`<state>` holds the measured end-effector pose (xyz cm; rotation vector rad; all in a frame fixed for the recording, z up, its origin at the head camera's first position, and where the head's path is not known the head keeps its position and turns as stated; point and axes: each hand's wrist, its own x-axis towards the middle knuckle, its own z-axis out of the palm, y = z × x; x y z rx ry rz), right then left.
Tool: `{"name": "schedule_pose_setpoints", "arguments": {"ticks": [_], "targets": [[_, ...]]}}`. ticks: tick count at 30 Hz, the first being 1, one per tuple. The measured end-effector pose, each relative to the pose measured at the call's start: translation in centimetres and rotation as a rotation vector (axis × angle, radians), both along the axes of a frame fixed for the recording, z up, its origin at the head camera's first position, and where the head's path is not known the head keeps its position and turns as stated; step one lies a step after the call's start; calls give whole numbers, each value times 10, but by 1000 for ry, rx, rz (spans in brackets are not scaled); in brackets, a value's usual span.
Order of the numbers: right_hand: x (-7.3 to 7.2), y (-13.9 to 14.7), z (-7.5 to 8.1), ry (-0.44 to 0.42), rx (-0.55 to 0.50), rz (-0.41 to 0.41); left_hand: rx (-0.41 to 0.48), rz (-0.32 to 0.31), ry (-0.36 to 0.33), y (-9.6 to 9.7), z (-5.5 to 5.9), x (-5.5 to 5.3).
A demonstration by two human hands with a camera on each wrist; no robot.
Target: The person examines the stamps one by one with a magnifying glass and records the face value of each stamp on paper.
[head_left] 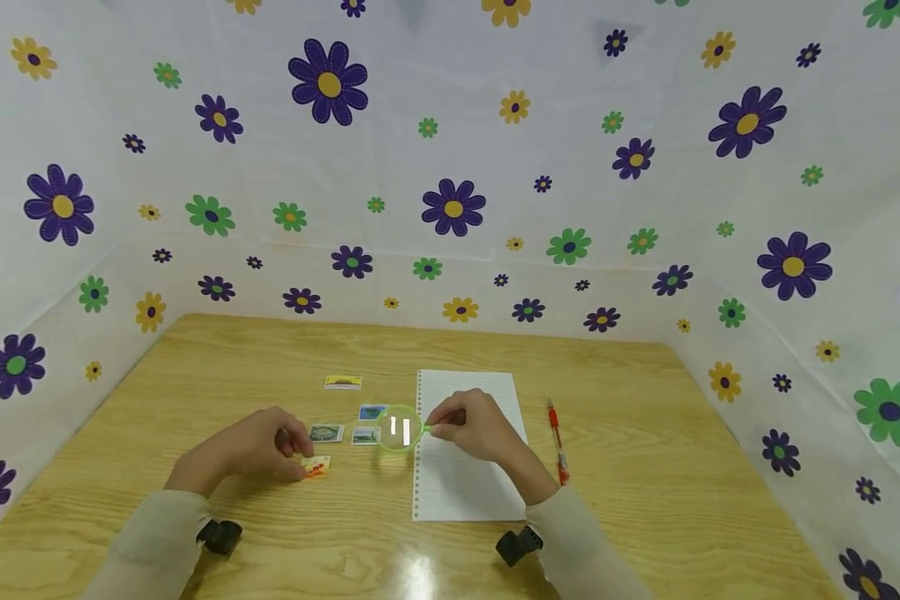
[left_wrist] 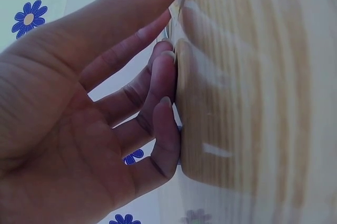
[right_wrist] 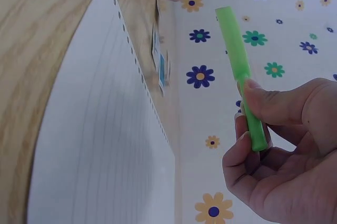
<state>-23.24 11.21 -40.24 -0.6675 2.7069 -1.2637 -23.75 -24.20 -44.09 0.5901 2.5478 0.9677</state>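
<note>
My right hand [head_left: 476, 425] pinches the short handle of a green-rimmed magnifying glass [head_left: 400, 451], its lens above the table between the stamps and the paper. In the right wrist view, the magnifying glass [right_wrist: 234, 42] appears edge-on, its handle between thumb and fingers. My left hand [head_left: 258, 446] holds a yellow-and-orange stamp [head_left: 317, 467] by its left side, between thumb and fingers, at the tabletop. Left wrist view: the fingertips [left_wrist: 166, 71] are down at the wood; the stamp is mostly hidden there. Near it lie a dark stamp [head_left: 326, 433], a pale landscape stamp [head_left: 365, 436] and a blue stamp [head_left: 371, 412].
Farther back lies a yellow stamp [head_left: 342, 382]. Lined, hole-punched paper [head_left: 468, 492] lies beneath the right hand, and a red pen [head_left: 555, 429] to its right. White flower-printed cloth [head_left: 390, 167] surrounds the wooden table [head_left: 607, 400] at the back and sides.
</note>
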Motion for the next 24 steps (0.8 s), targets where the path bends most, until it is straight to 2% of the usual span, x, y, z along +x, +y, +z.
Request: {"name": "schedule_pose_setpoints", "arguments": {"ticks": [6,15,24], "targets": [[-2,11,1,34,18,-30,9,-17,11,2,-2,-1],[-4,27,3,25,8,-44,7,1,-12,1,-2,0],[-7,52,3,-4,29,-154,2,1,-9,-1,-3,0]]}}
